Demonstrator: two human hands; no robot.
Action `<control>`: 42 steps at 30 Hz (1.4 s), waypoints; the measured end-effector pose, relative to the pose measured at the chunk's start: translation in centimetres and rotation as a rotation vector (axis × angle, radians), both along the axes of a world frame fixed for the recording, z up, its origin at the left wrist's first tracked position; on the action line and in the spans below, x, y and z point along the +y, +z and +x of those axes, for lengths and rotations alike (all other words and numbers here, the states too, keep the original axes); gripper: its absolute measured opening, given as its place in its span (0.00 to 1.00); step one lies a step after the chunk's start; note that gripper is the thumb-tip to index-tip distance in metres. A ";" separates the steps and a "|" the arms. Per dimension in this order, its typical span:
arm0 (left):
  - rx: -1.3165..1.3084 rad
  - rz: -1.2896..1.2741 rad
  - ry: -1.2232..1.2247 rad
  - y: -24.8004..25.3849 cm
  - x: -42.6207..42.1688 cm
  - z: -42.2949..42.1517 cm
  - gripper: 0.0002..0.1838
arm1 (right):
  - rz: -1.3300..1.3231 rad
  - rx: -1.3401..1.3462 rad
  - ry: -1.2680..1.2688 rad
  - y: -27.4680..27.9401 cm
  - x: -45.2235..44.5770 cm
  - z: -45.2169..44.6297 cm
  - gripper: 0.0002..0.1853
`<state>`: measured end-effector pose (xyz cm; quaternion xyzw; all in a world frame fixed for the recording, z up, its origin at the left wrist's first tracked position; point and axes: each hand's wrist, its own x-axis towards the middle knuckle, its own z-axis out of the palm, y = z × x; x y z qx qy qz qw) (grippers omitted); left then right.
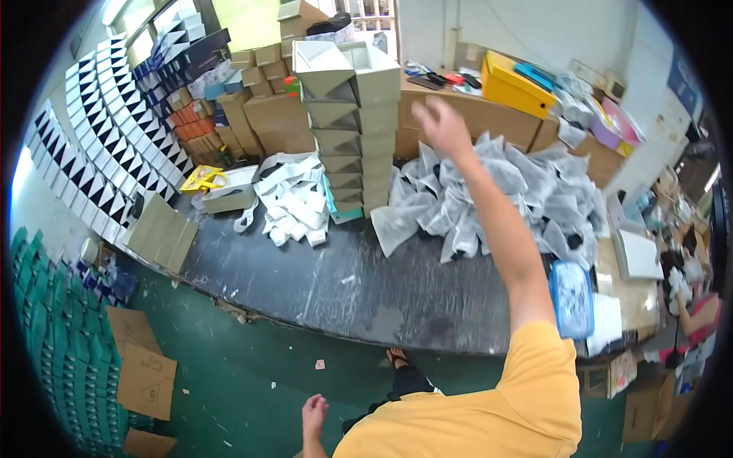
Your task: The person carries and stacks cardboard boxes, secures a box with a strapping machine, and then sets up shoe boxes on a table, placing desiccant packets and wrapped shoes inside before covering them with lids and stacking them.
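My right hand (443,126) is stretched out over the table, to the right of a tall stack of open grey-white boxes (378,114). Its fingers are parted, with nothing visible in them, and a gap separates them from the boxes. Below that arm lies a heap of white translucent pouches (496,191) with dark contents. Down by my side, my left hand (314,414) hangs off the table with loosely bent fingers and holds nothing that I can see. A pile of white strips or straps (294,198) lies left of the stack.
A dark worn table (305,282) curves before me. A blue plastic container (572,299) sits at its right edge. Long rows of nested boxes (99,137) lean at left, above green stacks (61,343). Another person (699,317) is at far right.
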<state>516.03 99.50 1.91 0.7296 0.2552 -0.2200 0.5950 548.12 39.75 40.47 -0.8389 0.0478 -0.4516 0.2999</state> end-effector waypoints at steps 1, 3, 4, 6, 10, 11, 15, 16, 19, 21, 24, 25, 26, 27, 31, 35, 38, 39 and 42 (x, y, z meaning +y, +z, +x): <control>-0.023 0.047 -0.017 0.4 -1.3 0.3 0.15 | 0.089 0.022 0.058 4.6 0.0 2.4 0.35; -0.014 0.034 0.077 0.9 -3.0 1.0 0.15 | 0.199 0.130 0.103 10.5 -0.3 7.0 0.39; -0.011 0.011 0.136 1.0 -3.9 1.7 0.16 | 0.116 -0.003 0.179 10.2 -2.7 12.2 0.42; 0.017 -0.031 0.233 1.1 -5.6 2.8 0.17 | 0.180 -0.255 0.193 8.1 -3.6 14.0 0.50; 0.106 -0.064 0.355 -0.3 -8.8 5.0 0.18 | 0.070 -0.367 -0.095 -2.9 4.6 10.7 0.68; 0.111 -0.065 0.377 -1.4 -8.9 6.3 0.18 | 0.042 -0.293 -0.175 -4.6 5.9 11.0 0.71; 0.062 -0.001 0.203 1.3 -9.6 14.2 0.17 | 0.150 -0.333 -0.288 -4.7 6.8 15.7 0.68; -0.019 -0.044 0.096 2.4 -9.8 16.8 0.17 | 0.177 -0.331 -0.294 -3.5 6.5 16.7 0.66; -0.306 -0.075 0.001 9.8 -15.4 25.3 0.14 | 0.153 -0.433 -0.322 3.9 4.4 15.3 0.61; -0.508 -0.187 -0.085 17.5 -21.4 29.4 0.20 | 0.103 -0.418 -0.280 9.6 3.4 10.9 0.61; -0.672 -0.517 -0.213 29.3 -29.5 33.0 0.38 | -0.071 -0.413 -0.162 11.7 3.2 1.7 0.62; -0.579 -0.829 -0.227 33.1 -31.1 33.2 0.39 | -0.165 -0.454 -0.139 10.2 3.3 -1.1 0.64; -0.498 -1.056 -0.267 35.2 -31.8 33.7 0.38 | -0.264 -0.491 -0.113 7.9 3.0 -3.9 0.65; -0.387 -1.267 -0.306 37.4 -32.6 34.1 0.37 | -0.173 -0.376 0.116 5.5 2.9 -7.5 0.69; -0.210 -1.302 -0.277 27.2 -31.0 36.1 0.37 | 0.636 0.291 0.514 -3.0 3.7 -17.5 0.67; -0.035 -1.007 -0.287 11.2 -31.7 34.0 0.37 | 0.679 0.360 -0.174 -16.0 4.1 -20.3 0.21; 0.016 -0.811 -0.306 8.4 -32.9 31.4 0.36 | 0.637 0.285 -0.419 -23.2 5.7 -23.5 0.14; 0.038 -0.722 -0.262 8.2 -31.7 31.7 0.37 | 0.624 0.316 -0.560 -22.8 5.4 -25.0 0.15; -0.256 -0.048 -0.506 6.5 -25.4 32.0 0.41 | 0.774 0.139 -0.532 -21.6 2.9 -30.1 0.21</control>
